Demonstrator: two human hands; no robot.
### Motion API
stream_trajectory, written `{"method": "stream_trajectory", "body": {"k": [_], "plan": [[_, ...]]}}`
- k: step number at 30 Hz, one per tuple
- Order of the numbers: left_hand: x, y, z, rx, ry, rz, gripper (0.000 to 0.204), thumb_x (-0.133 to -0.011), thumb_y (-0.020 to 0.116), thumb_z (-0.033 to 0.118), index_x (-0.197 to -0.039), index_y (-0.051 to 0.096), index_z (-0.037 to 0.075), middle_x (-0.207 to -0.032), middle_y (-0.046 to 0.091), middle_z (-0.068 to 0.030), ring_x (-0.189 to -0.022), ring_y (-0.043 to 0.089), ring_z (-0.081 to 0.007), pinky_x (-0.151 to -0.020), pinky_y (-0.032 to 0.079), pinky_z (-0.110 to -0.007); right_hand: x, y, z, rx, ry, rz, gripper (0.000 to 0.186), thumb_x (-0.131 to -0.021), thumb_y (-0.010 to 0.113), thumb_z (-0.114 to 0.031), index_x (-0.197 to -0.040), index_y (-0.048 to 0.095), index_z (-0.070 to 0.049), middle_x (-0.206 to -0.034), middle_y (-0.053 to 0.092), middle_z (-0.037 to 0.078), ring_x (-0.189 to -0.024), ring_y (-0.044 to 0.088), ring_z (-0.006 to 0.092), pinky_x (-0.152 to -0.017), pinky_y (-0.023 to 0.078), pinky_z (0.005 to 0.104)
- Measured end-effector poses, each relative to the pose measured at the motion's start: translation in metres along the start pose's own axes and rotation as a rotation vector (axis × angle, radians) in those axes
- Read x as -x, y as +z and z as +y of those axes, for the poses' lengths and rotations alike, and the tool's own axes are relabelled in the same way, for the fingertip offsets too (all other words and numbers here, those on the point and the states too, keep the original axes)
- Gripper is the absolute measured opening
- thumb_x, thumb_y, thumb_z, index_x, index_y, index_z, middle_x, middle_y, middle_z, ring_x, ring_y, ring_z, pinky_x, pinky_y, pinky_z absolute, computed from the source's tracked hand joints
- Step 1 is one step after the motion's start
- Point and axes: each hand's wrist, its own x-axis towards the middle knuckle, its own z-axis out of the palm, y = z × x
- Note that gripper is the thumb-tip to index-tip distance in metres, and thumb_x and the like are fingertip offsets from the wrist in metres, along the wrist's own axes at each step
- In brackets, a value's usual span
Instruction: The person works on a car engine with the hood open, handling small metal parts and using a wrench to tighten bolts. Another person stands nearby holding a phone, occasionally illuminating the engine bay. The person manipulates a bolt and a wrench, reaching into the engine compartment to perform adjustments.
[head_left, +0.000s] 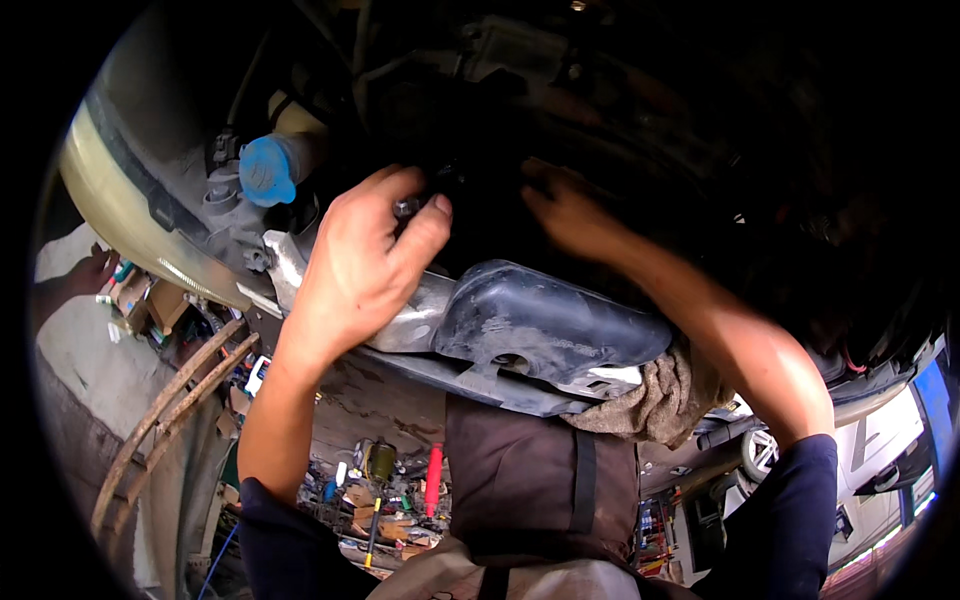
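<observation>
My left hand (pixel 372 250) is curled over the front of an open car engine bay. Between its thumb and fingers shows the round end of a dark metal tool (pixel 405 208); the rest of the tool is hidden by the hand and shadow. My right hand (pixel 572 212) reaches into the dark bay to the right, its fingers bent; what they hold, if anything, is lost in shadow. Below both hands lies a black plastic air duct (pixel 550 318) on the front crossmember. A blue reservoir cap (pixel 267 170) sits left of my left hand.
A crumpled brown cloth (pixel 655 400) hangs over the front edge. A pale headlight (pixel 135 215) curves along the left. Bent wooden poles (pixel 165 425) stand at lower left, near another person's hand (pixel 92 270). Tools and scraps litter the floor, with a red cylinder (pixel 433 480) among them.
</observation>
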Motion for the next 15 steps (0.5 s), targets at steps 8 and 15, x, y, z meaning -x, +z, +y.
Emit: {"method": "stream_trajectory", "body": {"k": [8, 15], "plan": [[-0.015, -0.003, -0.002, 0.099, -0.17, -0.276, 0.034, -0.089, 0.052, 0.025, -0.098, 0.054, -0.007, -0.081, 0.058, -0.0204, -0.074, 0.057, -0.0275, -0.069, 0.044, -0.035, -0.025, -0.008, 0.031, 0.351, -0.254, 0.013, 0.041, -0.086, 0.046, -0.007, -0.127, 0.046, -0.004, -0.123, 0.053, 0.018, -0.113, 0.051, 0.0314, -0.097, 0.04, 0.0367], [0.022, -0.006, 0.001, -0.266, 0.243, 0.326, 0.015, -0.078, 0.061, 0.008, -0.084, 0.052, -0.002, -0.075, 0.05, -0.0141, -0.063, 0.05, -0.0294, -0.055, 0.041, -0.036, -0.032, -0.003, 0.027, 0.396, -0.151, 0.074, 0.035, -0.087, 0.044, -0.007, -0.122, 0.05, -0.008, -0.11, 0.059, 0.02, -0.101, 0.058, 0.0342, -0.086, 0.046, 0.0387]]}}
